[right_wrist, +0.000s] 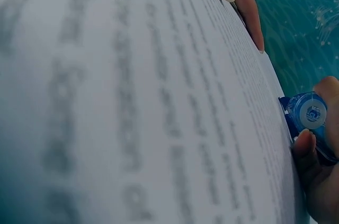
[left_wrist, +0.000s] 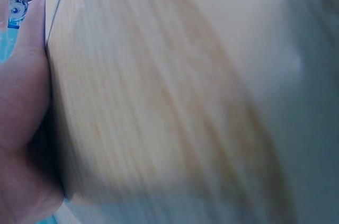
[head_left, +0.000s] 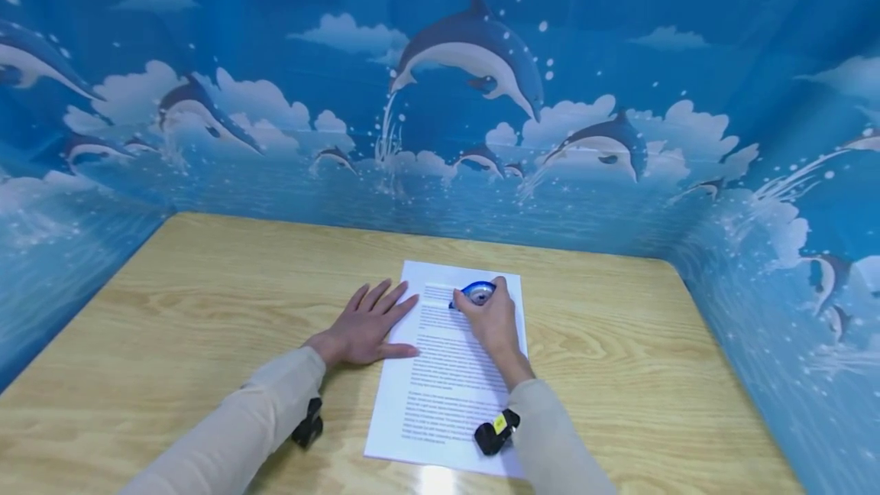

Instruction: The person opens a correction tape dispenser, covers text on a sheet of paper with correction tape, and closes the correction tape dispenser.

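Observation:
A printed sheet of paper [head_left: 454,373] lies on the wooden table. My right hand [head_left: 493,319] pinches a blue correction tape dispenser [head_left: 479,293] between thumb and fingers, its tip down at the upper lines of print. The right wrist view shows the same dispenser [right_wrist: 312,115] close against the page, its round reel facing out. Flat and with fingers spread, my left hand [head_left: 367,327] rests at the sheet's left edge, thumb and fingertips over the paper. In the left wrist view, part of that hand [left_wrist: 24,97] shows along the left side.
The wooden table [head_left: 227,304] extends to both sides of the sheet. A blue curtain [head_left: 309,98] printed with dolphins encloses its back and sides. Black wrist cameras sit under both sleeves, the right one [head_left: 496,432] over the lower part of the page.

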`<state>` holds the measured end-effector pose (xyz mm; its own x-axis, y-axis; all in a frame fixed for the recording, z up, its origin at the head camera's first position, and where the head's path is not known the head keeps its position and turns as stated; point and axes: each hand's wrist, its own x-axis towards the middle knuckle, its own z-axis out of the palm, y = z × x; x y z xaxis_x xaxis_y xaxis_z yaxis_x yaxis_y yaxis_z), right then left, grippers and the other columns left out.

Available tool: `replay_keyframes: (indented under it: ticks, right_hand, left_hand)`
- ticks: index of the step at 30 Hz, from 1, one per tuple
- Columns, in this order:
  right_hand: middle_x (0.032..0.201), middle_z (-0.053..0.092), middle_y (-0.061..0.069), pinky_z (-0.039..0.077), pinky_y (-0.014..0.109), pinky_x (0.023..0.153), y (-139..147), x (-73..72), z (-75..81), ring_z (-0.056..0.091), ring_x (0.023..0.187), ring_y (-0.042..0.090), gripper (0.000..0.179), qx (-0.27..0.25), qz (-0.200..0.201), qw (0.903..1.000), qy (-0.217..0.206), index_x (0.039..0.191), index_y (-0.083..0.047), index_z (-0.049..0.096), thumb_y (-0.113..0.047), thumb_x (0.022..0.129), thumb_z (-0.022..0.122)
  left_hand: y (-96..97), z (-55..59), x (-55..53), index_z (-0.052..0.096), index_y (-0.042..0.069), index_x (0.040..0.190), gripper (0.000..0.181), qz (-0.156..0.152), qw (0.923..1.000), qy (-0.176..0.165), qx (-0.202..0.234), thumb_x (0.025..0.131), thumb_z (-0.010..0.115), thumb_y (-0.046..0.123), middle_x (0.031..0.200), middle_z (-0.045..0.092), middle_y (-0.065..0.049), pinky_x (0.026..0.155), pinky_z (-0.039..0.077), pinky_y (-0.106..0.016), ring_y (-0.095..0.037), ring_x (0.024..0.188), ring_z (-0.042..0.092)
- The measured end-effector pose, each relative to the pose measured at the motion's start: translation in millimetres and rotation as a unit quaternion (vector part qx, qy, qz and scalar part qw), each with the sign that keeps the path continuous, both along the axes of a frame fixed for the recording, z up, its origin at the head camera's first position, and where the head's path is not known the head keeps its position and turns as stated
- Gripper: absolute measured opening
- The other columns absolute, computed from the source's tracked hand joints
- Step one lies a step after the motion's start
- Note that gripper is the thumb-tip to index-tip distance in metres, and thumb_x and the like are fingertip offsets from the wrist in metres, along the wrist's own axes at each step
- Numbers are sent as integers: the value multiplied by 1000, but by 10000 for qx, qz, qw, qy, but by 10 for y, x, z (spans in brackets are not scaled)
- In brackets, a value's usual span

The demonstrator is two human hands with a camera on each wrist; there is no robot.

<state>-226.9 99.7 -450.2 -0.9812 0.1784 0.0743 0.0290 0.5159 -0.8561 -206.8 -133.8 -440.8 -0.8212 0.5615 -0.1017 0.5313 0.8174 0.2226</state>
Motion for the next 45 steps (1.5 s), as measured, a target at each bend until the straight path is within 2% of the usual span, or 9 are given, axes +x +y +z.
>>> replay_keyframes:
  ticks: [13, 17, 22, 25, 28, 32, 45]
  right_hand:
    - [99, 64, 19, 53, 39, 81, 113, 28, 24, 64, 92, 29, 55, 151, -17, 9997, -181, 111, -1, 46, -38, 81, 75]
    - [98, 64, 19, 53, 39, 79, 138, 32, 21, 65, 91, 29, 54, 226, -14, 9997, -135, 109, -2, 46, -38, 82, 75]
    - [101, 63, 20, 53, 41, 82, 180, 39, 19, 63, 95, 31, 56, 286, -47, 9994, -171, 112, -1, 45, -39, 82, 75]
    - [105, 61, 21, 52, 41, 84, 206, 44, 25, 62, 98, 32, 58, 256, -33, 9994, -212, 114, 0, 45, -38, 82, 75]
    - [106, 61, 21, 52, 41, 85, 232, 45, 22, 62, 100, 32, 57, 225, -40, 9995, -200, 114, 0, 45, -37, 82, 75]
    - [105, 61, 20, 52, 40, 84, 263, 44, 16, 62, 98, 31, 56, 182, -65, 9997, -156, 113, 0, 46, -36, 82, 75]
    - [100, 61, 18, 52, 40, 82, 367, 64, 26, 63, 93, 30, 52, 154, -70, 9997, -147, 109, -1, 45, -33, 82, 75]
  left_hand:
    - [-7, -77, -25, 20, 19, 154, 90, 39, 9999, 5, 115, 85, 40, 75, 159, 9, -8, 112, -2, -54, -33, 144, 1]
    - [-15, -53, -12, 22, 17, 154, 89, -16, 9996, 0, 271, 86, 44, 72, 159, 12, -11, 111, -1, -56, -35, 143, 2]
    - [-5, 12, 11, 22, 18, 154, 88, -15, 9999, -15, 113, 87, 45, 70, 159, 12, -10, 111, 2, -56, -35, 143, 3]
    - [-11, -43, -11, 19, 20, 154, 89, 22, 9999, -59, 157, 86, 43, 73, 159, 9, -7, 112, -2, -54, -32, 144, 0]
    - [-10, -43, -12, 20, 19, 154, 89, 20, 9997, -71, 227, 86, 44, 72, 159, 10, -8, 112, -1, -55, -33, 144, 1]
    - [3, 35, 14, 23, 17, 153, 87, -13, 9999, -21, 124, 88, 46, 69, 158, 13, -11, 111, 3, -57, -36, 143, 5]
    - [-22, -38, -8, 24, 14, 153, 89, -74, 9992, 53, 389, 87, 45, 70, 158, 14, -13, 110, 2, -58, -38, 143, 6]
